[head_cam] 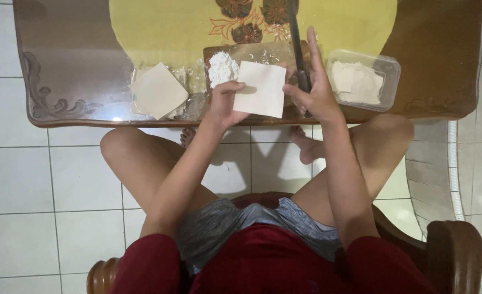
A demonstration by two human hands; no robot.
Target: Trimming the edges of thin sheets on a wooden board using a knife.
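item: left hand [226, 100]. fingers curled, thumb and fingertips pinching the left edge of a square wrapper [260, 89]. the wrapper is pale and flat, held just above the near edge of the table [66, 81], in front of the board [252, 53].

item: right hand [313, 90]. fingers mostly straight and close together, pointing away from the body; fingertips touch the wrapper's right edge. whether the thumb grips it cannot be told. a dark, long knife [297, 41] runs along under the fingers; a hold on it cannot be told.

item: board. wooden, partly hidden by the wrapper. a heap of white flour [222, 68] sits on its left part.

item: stack [158, 90] of square wrappers, on clear plastic, left of the board, turned cornerwise.

item: tub [389, 68]. clear plastic, right of the right hand, with pale dough pieces inside.

item: mat [165, 27]. yellow, with a brown flower pattern, on the far part of the table.

item: chair [453, 245]. wooden; the person sits on it, knees apart, bare feet on the tiled floor [34, 218] under the table.
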